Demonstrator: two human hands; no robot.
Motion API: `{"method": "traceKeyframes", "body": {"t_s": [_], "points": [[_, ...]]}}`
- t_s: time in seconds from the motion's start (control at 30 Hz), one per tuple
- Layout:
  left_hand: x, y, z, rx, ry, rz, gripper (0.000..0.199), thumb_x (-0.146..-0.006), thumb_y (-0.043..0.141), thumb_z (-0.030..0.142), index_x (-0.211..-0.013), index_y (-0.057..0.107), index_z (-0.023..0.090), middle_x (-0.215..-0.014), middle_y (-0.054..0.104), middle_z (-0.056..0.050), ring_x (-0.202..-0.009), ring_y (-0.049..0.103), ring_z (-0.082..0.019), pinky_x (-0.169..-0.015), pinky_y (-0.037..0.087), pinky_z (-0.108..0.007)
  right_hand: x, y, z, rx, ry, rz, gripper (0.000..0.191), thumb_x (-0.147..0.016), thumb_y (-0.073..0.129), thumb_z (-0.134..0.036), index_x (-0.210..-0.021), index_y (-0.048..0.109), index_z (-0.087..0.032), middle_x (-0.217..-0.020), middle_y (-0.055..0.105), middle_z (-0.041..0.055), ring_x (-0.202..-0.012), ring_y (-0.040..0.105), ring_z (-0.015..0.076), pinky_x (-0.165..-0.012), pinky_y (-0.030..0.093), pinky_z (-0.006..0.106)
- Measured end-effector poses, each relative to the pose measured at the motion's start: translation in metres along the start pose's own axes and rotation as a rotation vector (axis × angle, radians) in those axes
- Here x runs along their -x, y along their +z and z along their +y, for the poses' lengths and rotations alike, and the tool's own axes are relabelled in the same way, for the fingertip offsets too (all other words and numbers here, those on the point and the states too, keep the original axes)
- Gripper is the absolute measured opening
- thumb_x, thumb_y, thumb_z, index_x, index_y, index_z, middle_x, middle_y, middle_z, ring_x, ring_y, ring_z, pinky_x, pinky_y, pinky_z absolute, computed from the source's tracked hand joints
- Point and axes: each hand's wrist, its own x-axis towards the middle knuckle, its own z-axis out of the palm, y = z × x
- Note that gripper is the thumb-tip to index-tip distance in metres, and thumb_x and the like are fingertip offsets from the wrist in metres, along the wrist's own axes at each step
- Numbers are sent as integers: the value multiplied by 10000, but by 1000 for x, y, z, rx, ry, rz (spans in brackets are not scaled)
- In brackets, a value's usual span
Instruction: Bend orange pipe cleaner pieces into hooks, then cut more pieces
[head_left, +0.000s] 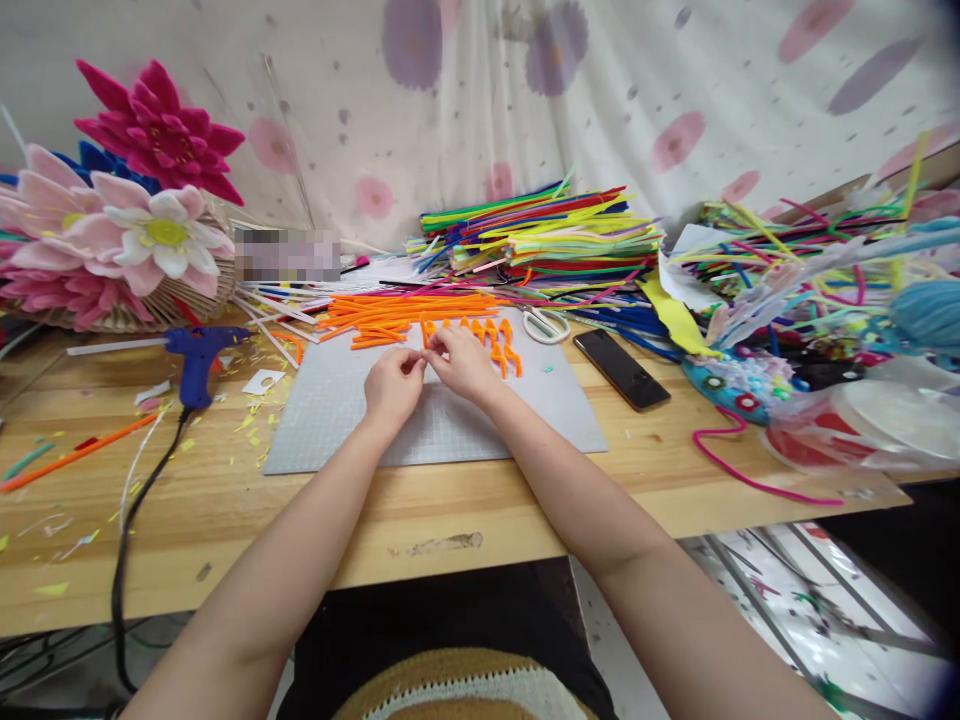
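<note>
Both hands meet over the grey cutting mat (315, 430), fingertips nearly touching. My left hand (395, 385) is closed in a pinch, and what it holds is too small to make out. My right hand (456, 362) also pinches close beside it; a bit of orange stem shows upright at its fingertips. Behind the hands lie straight orange pipe cleaners (412, 308) in a long pile, with a shorter cut bundle (379, 334) at its front left. Several bent orange pieces (512, 355) are set out in rows just right of my right hand.
White-handled scissors (546, 325) and a phone (622, 370) lie right of the orange pieces. A blue glue gun (196, 365) with a black cable stands left. Fuzzy flowers (165, 232) fill the back left. Colourful pipe cleaners (555, 235) are heaped behind; a wrapped roll (870, 420) sits right.
</note>
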Motion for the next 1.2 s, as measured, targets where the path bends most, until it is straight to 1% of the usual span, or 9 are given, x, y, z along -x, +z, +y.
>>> {"method": "traceKeyframes", "body": {"t_s": [0.1, 0.23, 0.43, 0.57, 0.67, 0.73, 0.9, 1.07, 1.2], "points": [[-6, 3, -8, 230, -176, -42, 69, -681, 632, 232, -718, 656, 179, -695, 623, -5, -645, 539, -118, -640, 416, -231, 1, 3, 3, -49, -5, -1, 167, -858, 456, -261, -911, 588, -175, -915, 608, 65, -867, 504, 185, -779, 361, 308], [-6, 2, -9, 436, -361, -54, 191, -614, 699, 282, -747, 654, 154, -667, 616, -2, -597, 542, -103, -565, 443, -219, 0, 6, 5, 39, 10, -33, 191, -871, 442, -263, -914, 608, -178, -966, 588, 86, -922, 484, 203, -800, 345, 327], [-5, -3, -3, 451, -390, -67, 379, -506, 751, 427, -733, 657, 139, -689, 621, -21, -615, 550, -124, -509, 452, -228, 3, 3, 5, 106, -62, -38, 169, -858, 460, -241, -876, 607, -161, -947, 577, 94, -916, 468, 209, -794, 339, 329], [-8, -5, -4, 511, -373, -65, 403, -434, 787, 410, -706, 654, 144, -688, 623, -13, -619, 538, -112, -526, 437, -218, 4, 3, 4, 54, -112, 1, 140, -841, 473, -217, -825, 600, -162, -908, 583, 77, -874, 479, 191, -783, 349, 310], [-9, -4, -5, 565, -336, -28, 386, -424, 794, 381, -688, 642, 143, -672, 616, 0, -618, 537, -100, -560, 437, -219, 4, 5, 0, -40, -81, 55, 120, -822, 486, -205, -767, 584, -162, -854, 586, 60, -830, 486, 173, -757, 355, 294], [-10, -2, -5, 578, -318, 6, 364, -439, 789, 368, -675, 631, 141, -652, 608, 9, -603, 532, -92, -576, 435, -222, 3, 7, -2, -137, -12, 69, 110, -802, 501, -206, -724, 564, -161, -798, 581, 43, -778, 488, 156, -726, 360, 282], [-10, 1, -8, 668, -327, 61, 306, -487, 782, 312, -664, 599, 142, -632, 595, 29, -588, 526, -72, -594, 414, -206, 2, 11, -6, -469, 213, -57, 110, -750, 520, -239, -677, 519, -157, -647, 528, -17, -597, 453, 97, -591, 348, 236], [-12, 0, -9, 798, -420, 22, 249, -532, 768, 241, -639, 564, 145, -608, 581, 34, -557, 523, -64, -563, 392, -195, -1, 19, -2, -667, 186, -88, 134, -712, 534, -261, -633, 492, -161, -587, 463, -47, -555, 407, 77, -556, 322, 223], [-12, 0, -3, 953, -506, 38, 203, -580, 728, 169, -641, 536, 153, -599, 581, 39, -533, 529, -61, -540, 399, -195, -3, 25, -2, -863, 169, -103, 112, -703, 527, -257, -646, 504, -164, -585, 455, -49, -555, 416, 75, -564, 343, 218]]}}
